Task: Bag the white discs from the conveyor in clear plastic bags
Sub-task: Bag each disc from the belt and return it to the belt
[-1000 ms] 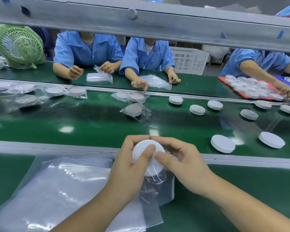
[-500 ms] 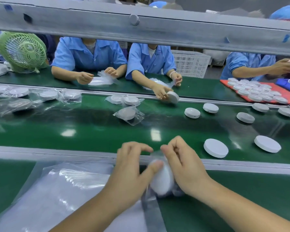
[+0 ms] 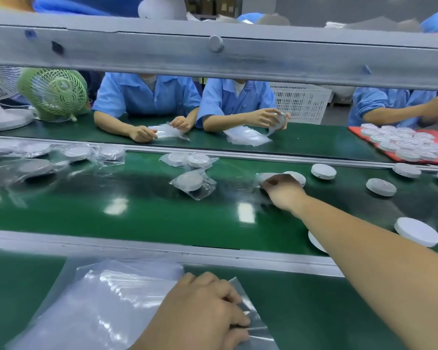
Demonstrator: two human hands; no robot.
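Forearm point(image 3: 364, 245) hides near disc point(image 3: 313, 241); bagged discs point(image 3: 192, 181) beside right hand point(image 3: 282, 192).

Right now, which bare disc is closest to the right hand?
The disc just behind the right hand, partly hidden by it; the others lie farther right.

Light: bright, even, from overhead.
Glare: white rect. patches on green belt point(image 3: 245, 212); sheen on bag stack point(image 3: 116, 286).
Blur: motion smear on top rail point(image 3: 162, 54), bg soft.
Distortion: wide-angle bend at edges.
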